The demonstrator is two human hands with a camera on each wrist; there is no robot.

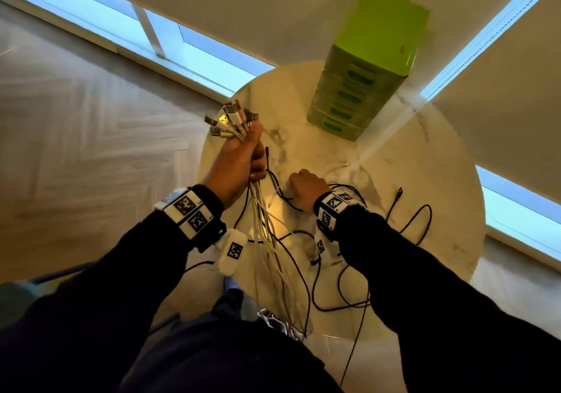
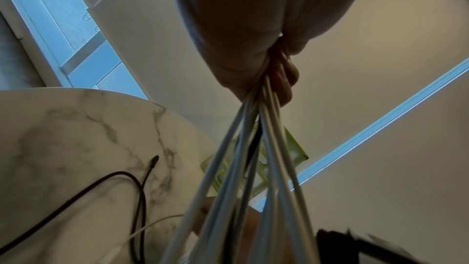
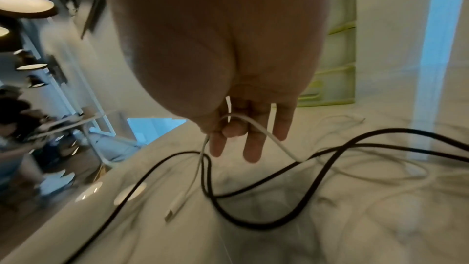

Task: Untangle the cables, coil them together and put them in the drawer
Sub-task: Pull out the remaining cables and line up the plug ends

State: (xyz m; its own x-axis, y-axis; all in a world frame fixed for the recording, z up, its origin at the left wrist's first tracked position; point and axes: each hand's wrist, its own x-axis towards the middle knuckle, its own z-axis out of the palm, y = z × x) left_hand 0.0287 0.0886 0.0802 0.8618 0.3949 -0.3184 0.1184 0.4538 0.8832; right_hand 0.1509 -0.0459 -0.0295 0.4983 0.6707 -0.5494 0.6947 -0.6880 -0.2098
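Cables (image 1: 267, 234) hang in a bundle from the left hand (image 1: 239, 155), which is raised over the round marble worktop (image 1: 425, 162) with its fingers closed around them — the plugs (image 1: 230, 119) stick out above the fist. The right hand (image 1: 306, 187) is low over the worktop among loose black cables (image 1: 422, 219), near the green drawer unit (image 1: 364, 89). From the left wrist, white cables (image 2: 253, 148) run down out of the gripping fingers (image 2: 286, 79). From the right wrist, a thin white cable (image 3: 266, 133) is pinched between the thumb and the fingers (image 3: 253, 148) — its plug (image 3: 172, 211) lies on the worktop beside a black cable (image 3: 253, 222).
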